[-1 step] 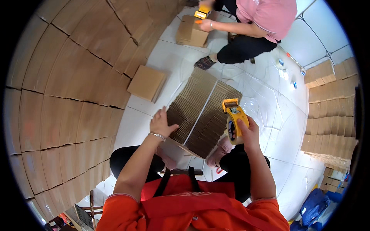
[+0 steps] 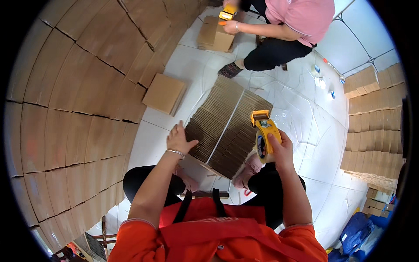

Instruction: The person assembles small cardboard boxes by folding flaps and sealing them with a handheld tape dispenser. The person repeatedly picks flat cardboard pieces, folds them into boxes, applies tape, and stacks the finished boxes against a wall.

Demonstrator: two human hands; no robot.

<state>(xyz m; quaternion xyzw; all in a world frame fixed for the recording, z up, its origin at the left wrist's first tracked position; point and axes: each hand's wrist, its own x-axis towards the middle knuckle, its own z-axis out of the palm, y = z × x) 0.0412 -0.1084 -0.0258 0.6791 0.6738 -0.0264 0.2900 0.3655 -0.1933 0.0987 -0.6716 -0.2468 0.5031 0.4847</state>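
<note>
In my right hand is a yellow tape dispenser with a roll of tape in it, held above the right edge of a bundle of flat cardboard. A pale strap runs across this bundle, which stands on the floor between my feet. My left hand is open, fingers apart and empty, beside the bundle's near left corner; whether the thumb touches the cardboard I cannot tell.
Cardboard boxes are stacked like a wall on the left. A flat cardboard stack lies before them. Ahead, a person in pink holds another yellow dispenser over a box. More cardboard stacks stand right.
My left hand has moved very slightly to the left. The whole view has shifted a little; the dispenser stays in my right hand.
</note>
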